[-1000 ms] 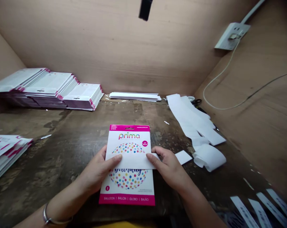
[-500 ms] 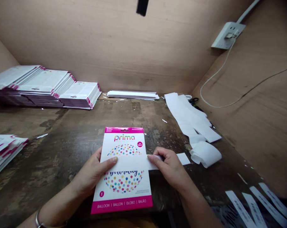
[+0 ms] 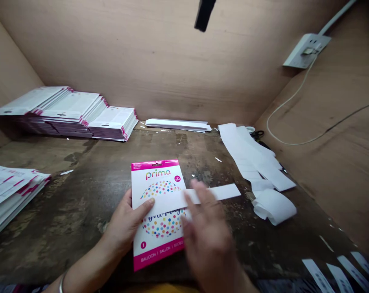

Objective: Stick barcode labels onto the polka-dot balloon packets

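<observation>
My left hand [image 3: 126, 224] grips the left edge of a flat balloon packet [image 3: 158, 228], white with pink bands and a dotted balloon picture. Its thumb presses a white paper strip [image 3: 223, 192] against the front. The strip crosses the packet's middle and juts out past the right edge, angled slightly upward. Over that right edge is my right hand [image 3: 207, 232], smeared by motion, its fingers raised near the strip. Whether those fingers touch the strip or packet I cannot tell. The packet's lower right corner is hidden behind this hand.
Stacked packets [image 3: 111, 122] stand at the back left, more packets [image 3: 16, 195] at the left edge. Paper strips [image 3: 178, 125] lie along the back wall. A curled label roll [image 3: 274, 205] and scissors [image 3: 257, 134] are on the right; printed strips [image 3: 318, 276] hang at the lower right edge.
My right hand has let go of the strip and moved down over the packet's right edge. The packet has turned slightly, and the strip's free end has swung upward. The camera view has shifted left.
</observation>
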### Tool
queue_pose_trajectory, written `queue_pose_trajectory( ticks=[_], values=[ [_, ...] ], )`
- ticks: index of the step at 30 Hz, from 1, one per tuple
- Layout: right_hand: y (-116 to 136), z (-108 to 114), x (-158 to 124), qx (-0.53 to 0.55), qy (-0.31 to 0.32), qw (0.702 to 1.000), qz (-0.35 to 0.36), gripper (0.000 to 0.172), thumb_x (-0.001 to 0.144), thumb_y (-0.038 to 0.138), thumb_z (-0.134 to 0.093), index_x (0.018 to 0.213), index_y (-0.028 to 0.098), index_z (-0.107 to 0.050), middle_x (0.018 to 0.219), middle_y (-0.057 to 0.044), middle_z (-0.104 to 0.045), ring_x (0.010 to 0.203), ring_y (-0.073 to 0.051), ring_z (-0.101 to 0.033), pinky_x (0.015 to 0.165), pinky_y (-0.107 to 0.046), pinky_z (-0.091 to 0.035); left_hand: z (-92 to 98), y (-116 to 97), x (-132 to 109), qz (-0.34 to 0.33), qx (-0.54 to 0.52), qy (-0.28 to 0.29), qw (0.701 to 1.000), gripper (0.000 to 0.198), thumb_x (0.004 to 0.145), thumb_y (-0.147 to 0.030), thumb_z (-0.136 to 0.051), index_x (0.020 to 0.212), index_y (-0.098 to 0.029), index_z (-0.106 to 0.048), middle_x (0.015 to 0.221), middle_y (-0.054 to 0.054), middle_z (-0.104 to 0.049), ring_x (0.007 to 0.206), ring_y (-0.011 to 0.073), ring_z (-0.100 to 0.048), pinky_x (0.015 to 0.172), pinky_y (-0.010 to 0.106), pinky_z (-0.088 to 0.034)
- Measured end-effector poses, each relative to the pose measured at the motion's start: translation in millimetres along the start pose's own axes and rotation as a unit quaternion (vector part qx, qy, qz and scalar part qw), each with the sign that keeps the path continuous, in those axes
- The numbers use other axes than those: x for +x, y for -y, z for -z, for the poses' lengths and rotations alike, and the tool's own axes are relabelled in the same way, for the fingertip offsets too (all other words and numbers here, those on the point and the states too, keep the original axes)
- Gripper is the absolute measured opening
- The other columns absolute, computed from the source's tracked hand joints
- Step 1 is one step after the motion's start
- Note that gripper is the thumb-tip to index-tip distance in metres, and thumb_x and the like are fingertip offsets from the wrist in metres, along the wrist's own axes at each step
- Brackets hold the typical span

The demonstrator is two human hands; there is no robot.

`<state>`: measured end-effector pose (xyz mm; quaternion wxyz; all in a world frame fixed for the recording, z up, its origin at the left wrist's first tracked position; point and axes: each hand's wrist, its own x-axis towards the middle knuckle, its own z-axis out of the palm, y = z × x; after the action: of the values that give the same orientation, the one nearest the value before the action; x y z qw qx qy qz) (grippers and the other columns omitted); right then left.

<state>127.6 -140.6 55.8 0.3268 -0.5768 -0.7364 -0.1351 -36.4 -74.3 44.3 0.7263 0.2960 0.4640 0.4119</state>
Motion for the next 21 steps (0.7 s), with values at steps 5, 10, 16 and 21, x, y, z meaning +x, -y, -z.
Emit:
queue_pose_trajectory(
  ticks=[5, 10, 16, 21],
  values=[
    [32.0, -20.3, -15.1, -0.008, 0.077, 0.994, 0.080, 0.051, 0.086, 0.027, -0.050, 0.131, 0.004, -0.046, 0.136, -0.021, -0.046, 0.130, -0.035, -0.036, 0.098, -0.049, -0.045, -9.9, 5.4, -4.6, -0.078, 0.004, -0.037, 0.996, 0.058, 0.068, -0.030, -0.077, 0.115, -0.022, -0.045, 0.108, 0.008, -0.068, 0.097, 0.0281, -0.066, 0.079, 0.036, -0.057],
    [18.1, -24.4, -19.7, 0.000, 0.077, 0.995, -0.060, 0.057, 0.091, 0.030, -0.046, 0.138, 0.000, -0.034, 0.143, -0.026, -0.033, 0.134, -0.036, -0.028, 0.099, -0.055, -0.042, -7.2, 5.7, -14.1, -0.071, -0.017, -0.015, 0.997, 0.062, 0.068, -0.030, -0.077, 0.120, -0.026, -0.043, 0.112, 0.006, -0.067, 0.094, 0.0294, -0.067, 0.076, 0.039, -0.058],
    [4.9, -17.7, -10.7, 0.298, 0.115, 0.897, -0.305, 0.061, 0.088, 0.038, -0.052, 0.141, 0.013, -0.034, 0.139, -0.016, -0.044, 0.125, -0.030, -0.045, 0.100, -0.047, -0.044, -4.3, 8.7, -15.6, -0.031, -0.054, 0.012, 0.998, 0.074, 0.063, -0.030, -0.080, 0.125, -0.025, -0.040, 0.106, 0.007, -0.070, 0.093, 0.0310, -0.067, 0.080, 0.042, -0.057],
    [-10.0, -8.4, 9.0, 0.631, 0.126, 0.627, -0.439, 0.045, 0.081, 0.034, -0.065, 0.122, 0.016, -0.054, 0.113, -0.013, -0.066, 0.103, -0.029, -0.063, 0.087, -0.046, -0.051, -6.5, 6.0, -15.2, -0.018, -0.074, 0.037, 0.996, 0.078, 0.062, -0.029, -0.081, 0.126, -0.025, -0.037, 0.110, 0.010, -0.068, 0.096, 0.0326, -0.066, 0.080, 0.042, -0.056]
  ],
)
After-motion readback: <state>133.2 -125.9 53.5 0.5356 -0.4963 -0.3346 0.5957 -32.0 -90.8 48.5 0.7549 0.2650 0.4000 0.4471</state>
